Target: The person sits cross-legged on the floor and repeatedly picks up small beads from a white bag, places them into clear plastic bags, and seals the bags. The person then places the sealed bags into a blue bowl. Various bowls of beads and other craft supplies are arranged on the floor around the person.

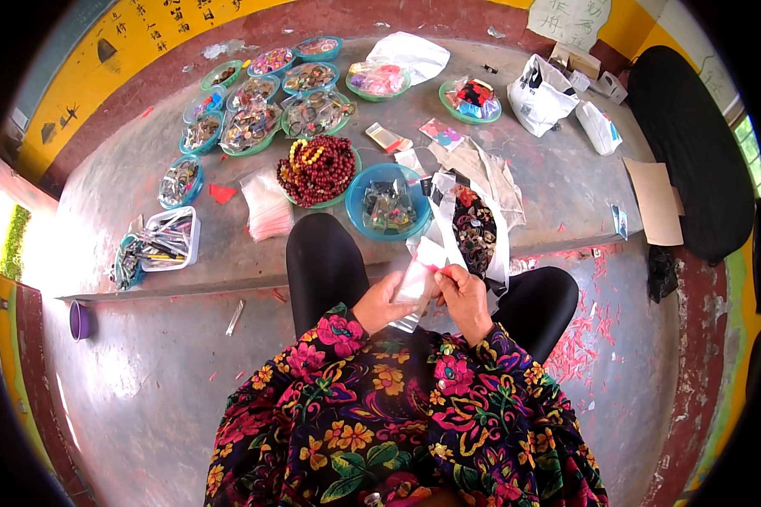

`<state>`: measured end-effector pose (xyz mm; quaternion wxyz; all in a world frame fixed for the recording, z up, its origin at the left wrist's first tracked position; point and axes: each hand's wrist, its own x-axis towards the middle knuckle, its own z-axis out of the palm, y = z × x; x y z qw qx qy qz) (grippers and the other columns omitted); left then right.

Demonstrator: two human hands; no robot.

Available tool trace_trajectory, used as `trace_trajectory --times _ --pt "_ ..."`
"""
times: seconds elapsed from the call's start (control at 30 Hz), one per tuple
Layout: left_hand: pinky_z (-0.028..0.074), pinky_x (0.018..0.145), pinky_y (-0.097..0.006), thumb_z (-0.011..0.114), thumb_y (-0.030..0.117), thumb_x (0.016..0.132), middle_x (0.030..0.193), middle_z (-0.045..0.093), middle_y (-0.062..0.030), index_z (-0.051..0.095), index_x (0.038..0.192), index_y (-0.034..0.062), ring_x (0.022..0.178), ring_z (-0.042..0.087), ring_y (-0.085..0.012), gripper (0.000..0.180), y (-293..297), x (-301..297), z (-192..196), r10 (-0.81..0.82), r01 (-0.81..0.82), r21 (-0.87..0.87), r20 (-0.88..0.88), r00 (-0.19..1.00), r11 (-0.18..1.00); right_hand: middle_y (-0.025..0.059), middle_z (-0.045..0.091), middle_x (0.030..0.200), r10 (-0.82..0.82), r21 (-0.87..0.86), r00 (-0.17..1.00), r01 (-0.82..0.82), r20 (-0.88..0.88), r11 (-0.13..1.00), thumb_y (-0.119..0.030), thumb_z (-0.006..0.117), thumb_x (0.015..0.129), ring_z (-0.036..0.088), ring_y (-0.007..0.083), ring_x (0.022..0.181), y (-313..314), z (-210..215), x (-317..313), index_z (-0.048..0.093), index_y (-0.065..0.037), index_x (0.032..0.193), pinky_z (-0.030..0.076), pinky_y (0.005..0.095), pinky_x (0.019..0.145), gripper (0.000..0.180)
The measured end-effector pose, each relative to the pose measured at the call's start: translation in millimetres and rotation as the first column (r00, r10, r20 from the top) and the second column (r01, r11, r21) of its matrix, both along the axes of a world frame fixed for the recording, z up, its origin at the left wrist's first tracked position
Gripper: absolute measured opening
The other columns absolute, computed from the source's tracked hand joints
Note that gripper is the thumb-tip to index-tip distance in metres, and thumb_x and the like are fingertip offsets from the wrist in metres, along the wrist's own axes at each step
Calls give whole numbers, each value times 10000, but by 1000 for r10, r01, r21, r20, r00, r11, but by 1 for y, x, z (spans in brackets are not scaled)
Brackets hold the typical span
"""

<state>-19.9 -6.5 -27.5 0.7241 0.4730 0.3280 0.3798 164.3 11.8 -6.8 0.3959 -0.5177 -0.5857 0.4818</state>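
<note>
Over my lap, my left hand [379, 305] grips a small clear plastic bag [415, 284] with a red strip near its upper edge. My right hand [466, 302] pinches the same bag at its right side by the red strip. Just beyond my hands stands a blue bowl [359, 221] holding small clear packets. To its right, a white plastic bag [500, 253] lies open with many dark and red beaded pieces inside. A stack of flat clear bags [268, 203] with red edges lies left of my knee.
Dark red bead strings [317, 173] fill a green bowl. Several bowls of packeted trinkets stand at the far left, near a white tray [195, 238] of pens. A white shopping bag [539, 97] and cardboard [654, 198] are at the right. Red scraps [579, 346] litter the lower floor.
</note>
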Motion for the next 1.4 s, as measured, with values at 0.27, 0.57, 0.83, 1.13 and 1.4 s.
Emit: trace_trajectory --times 0.27,0.57,0.83,1.13,1.4 --pt "453 857 -310 640 72 793 1055 556 -79 385 1203 0 952 574 -163 488 0 -2 -7 10 -12 36 56 998 999 48 569 599 -23 -134 985 -1 -171 991 -105 446 921 501 80 473 -1 10 -2 524 20 914 400 215 423 147" --pt "450 847 -296 654 84 786 1055 568 -66 406 1228 4 949 568 -143 513 -3 -10 12 -22 51 -155 186 982 987 51 560 587 -46 -75 986 34 -160 997 -112 463 917 496 82 454 1 9 -4 544 20 893 404 213 418 157" --pt "482 860 -372 638 73 793 1062 574 -121 427 1183 -7 969 583 -209 451 -4 -32 21 26 12 -180 207 978 984 21 543 601 -222 -114 949 201 -224 973 -148 465 925 494 73 478 5 5 -2 536 -38 852 402 195 446 150" --pt "480 846 -399 586 11 784 1024 592 -111 491 1124 3 928 596 -238 353 8 -117 26 544 -533 -136 348 764 835 44 584 613 -356 -274 855 264 -377 925 -164 513 898 492 106 447 16 -4 10 557 -58 871 372 217 434 119" --pt "478 749 -308 651 -1 688 872 654 -85 619 976 -16 791 625 -196 290 27 -249 -187 902 -930 -35 -231 364 366 40 585 651 -289 -299 893 187 -346 936 -149 514 894 494 98 478 13 -6 4 561 -33 849 373 217 461 133"
